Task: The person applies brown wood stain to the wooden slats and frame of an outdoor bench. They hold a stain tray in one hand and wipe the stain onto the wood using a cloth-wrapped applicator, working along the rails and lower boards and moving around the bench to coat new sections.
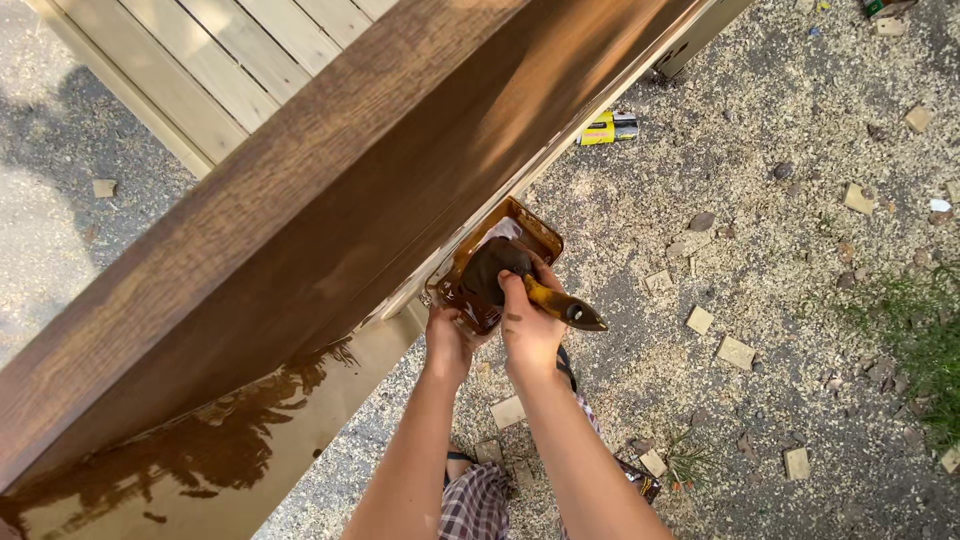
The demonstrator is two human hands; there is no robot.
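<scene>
Both hands are busy at frame centre, where we grasp the stain tray (540, 236) from below with our left hand (449, 341) and clench the brush (500, 272) over it in our right hand (530, 325), the beam (330, 200) already dark while the lower-left board (230, 470) is only partly stained.

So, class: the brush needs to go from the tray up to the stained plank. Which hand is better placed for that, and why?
Probably the right hand: it already grips the brush, whose bristles sit in the tray. The left hand is busy supporting that tray from below, beside the plank.
</scene>
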